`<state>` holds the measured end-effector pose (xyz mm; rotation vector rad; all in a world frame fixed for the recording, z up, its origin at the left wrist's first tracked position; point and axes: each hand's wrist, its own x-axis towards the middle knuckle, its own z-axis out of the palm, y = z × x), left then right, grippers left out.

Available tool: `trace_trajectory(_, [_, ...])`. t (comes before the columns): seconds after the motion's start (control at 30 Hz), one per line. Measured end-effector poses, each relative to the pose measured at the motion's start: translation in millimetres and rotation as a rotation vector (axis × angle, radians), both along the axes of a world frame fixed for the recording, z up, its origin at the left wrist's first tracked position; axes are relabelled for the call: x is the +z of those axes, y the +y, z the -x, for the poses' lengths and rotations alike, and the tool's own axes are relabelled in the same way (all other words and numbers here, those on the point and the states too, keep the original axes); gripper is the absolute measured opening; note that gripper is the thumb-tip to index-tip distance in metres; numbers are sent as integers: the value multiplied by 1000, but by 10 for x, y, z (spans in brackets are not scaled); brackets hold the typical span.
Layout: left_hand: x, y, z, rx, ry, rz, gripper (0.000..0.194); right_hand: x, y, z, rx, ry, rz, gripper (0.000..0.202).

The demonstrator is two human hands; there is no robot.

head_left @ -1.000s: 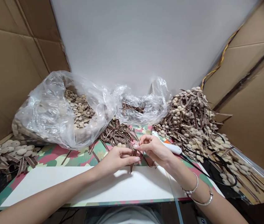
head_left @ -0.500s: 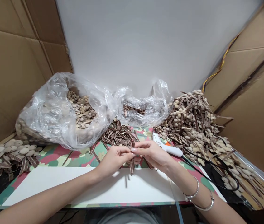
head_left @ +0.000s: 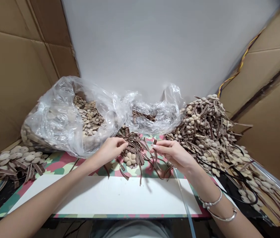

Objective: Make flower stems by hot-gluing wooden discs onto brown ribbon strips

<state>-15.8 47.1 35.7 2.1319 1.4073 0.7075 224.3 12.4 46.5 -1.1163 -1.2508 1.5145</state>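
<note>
I've a brown ribbon (head_left: 155, 154) pinched in my right hand (head_left: 179, 156), left hand (head_left: 109, 152) at the ribbon pile (head_left: 133, 140) (gripping? can't tell from here)

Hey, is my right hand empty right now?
No, your right hand pinches a brown ribbon strip between thumb and fingers.
</note>
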Motion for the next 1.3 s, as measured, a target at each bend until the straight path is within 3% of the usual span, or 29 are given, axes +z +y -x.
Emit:
trace_trajectory(0.17, [-87, 62, 38, -208, 59, 70, 34, -34, -7, 44, 64, -99, 17, 18])
trace_trajectory(0.33, [-83, 50, 34, -313, 53, 188, 30, -87, -4, 72, 156, -188, 2, 18])
trace_trajectory(0.5, [-72, 11, -21, -257, 29, 214, 27, -213, -11, 104, 163, -162, 58, 28])
trace_trajectory(0.67, [-12, -63, -82, -227, -155, 264, 29, -288, -67, 191, 233, -94, 93, 44])
trace_trajectory(1.1, [1, -181, -150, -294, -295, 307, 27, -225, -107, 304, 153, -146, 41, 42])
trace_trajectory(1.3, [-17, -184, -158, -300, -369, 407, 26, -158, -124, 327, 127, -185, 59, 43])
